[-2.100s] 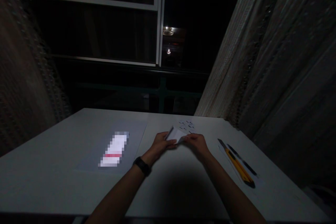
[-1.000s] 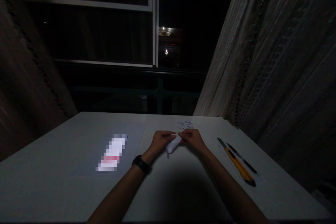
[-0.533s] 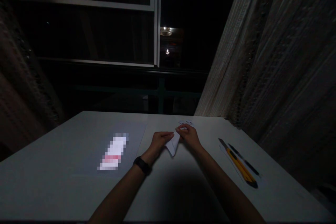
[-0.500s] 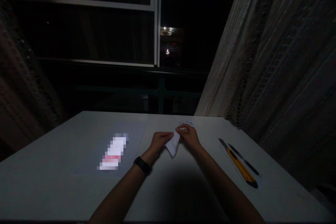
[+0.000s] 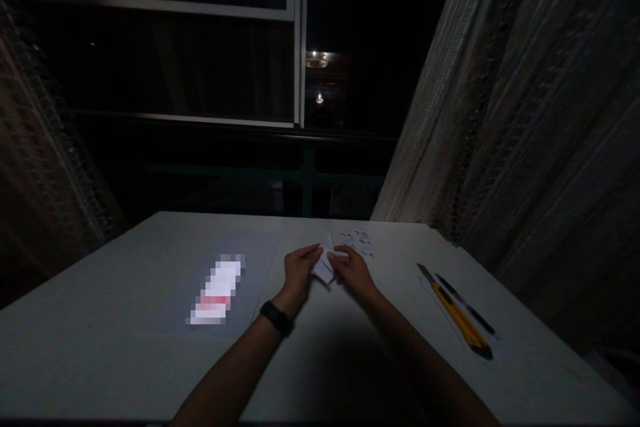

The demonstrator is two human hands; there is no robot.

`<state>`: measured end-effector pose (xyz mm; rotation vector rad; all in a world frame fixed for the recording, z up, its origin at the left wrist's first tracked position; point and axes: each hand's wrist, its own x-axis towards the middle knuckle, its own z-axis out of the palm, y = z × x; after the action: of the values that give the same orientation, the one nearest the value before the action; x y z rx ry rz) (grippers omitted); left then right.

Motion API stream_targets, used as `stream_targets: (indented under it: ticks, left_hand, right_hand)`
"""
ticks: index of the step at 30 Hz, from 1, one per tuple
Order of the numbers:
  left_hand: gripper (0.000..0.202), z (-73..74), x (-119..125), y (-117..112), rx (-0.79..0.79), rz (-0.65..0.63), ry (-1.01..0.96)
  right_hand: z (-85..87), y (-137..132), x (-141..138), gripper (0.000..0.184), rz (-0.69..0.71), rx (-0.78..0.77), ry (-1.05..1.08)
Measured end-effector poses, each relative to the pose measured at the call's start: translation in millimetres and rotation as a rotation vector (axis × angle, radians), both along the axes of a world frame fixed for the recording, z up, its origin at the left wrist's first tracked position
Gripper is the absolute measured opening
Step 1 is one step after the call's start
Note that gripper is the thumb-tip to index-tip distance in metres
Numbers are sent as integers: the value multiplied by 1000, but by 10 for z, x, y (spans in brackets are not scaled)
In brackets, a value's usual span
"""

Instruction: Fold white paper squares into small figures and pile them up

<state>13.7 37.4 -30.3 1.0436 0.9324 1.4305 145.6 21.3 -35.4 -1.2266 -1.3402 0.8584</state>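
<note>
A small folded piece of white paper is held between both hands just above the white table. My left hand, with a black watch on its wrist, pinches the paper's left side. My right hand grips the right side, fingers closed on it. The two hands sit close together near the table's far middle. Beyond them lie several small paper scraps with dark marks.
A yellow utility knife and a black pen lie at the right of the table. A grey sheet with a blurred white and red item lies at the left. Curtains hang on both sides of a dark window.
The hands have turned the paper and drawn closer together, shifting slightly left. The paper now stands more upright between the fingers, and the scraps behind show again.
</note>
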Motion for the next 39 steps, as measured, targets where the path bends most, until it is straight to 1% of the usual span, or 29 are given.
stream_targets:
  ticks: [2,3,7,9,11,14,16,19,22,24,29,33,36,39]
  left_hand:
    - [42,-2,-5,8,14,39,-5]
    - [42,-3,-8,11,18,48,-5]
    - [42,-8,-6,12,35,18,20]
    - [40,-9,-2,2,54,6,54]
    - [37,-7,1,-11,80,30,94]
    - [32,-4,8,-30,115,104,154]
    - [30,-7,15,-37,125,124,172]
    - [30,-19,36,-49,131,82,181]
    - [28,-31,67,-76,136,33,234]
    - [27,-37,88,-100,145,6,263]
    - [29,-50,121,-143,182,-39,282]
    - [27,-23,130,-178,258,-47,337]
    - [25,7,141,-208,313,-67,370]
    - [25,19,160,-229,317,-69,345]
  right_hand:
    - [-47,-57,-56,42,49,-32,38]
    - [-59,-75,-77,40,52,-37,62]
    - [-50,-81,-92,37,25,-27,152]
    - [-38,-69,-75,36,44,-21,178]
    - [-36,-67,-65,35,81,-5,166]
    - [-44,-86,-76,40,127,36,102]
    - [-48,-101,-92,47,114,59,78]
    - [-30,-105,-86,45,17,77,84]
    - [20,-90,-33,33,-94,114,124]
    - [59,-81,10,28,-126,133,151]
    - [114,-81,61,29,-142,98,252]
    - [138,-99,58,29,-139,99,298]
    - [178,-122,67,30,-115,79,365]
    - [236,-147,88,30,-64,22,466]
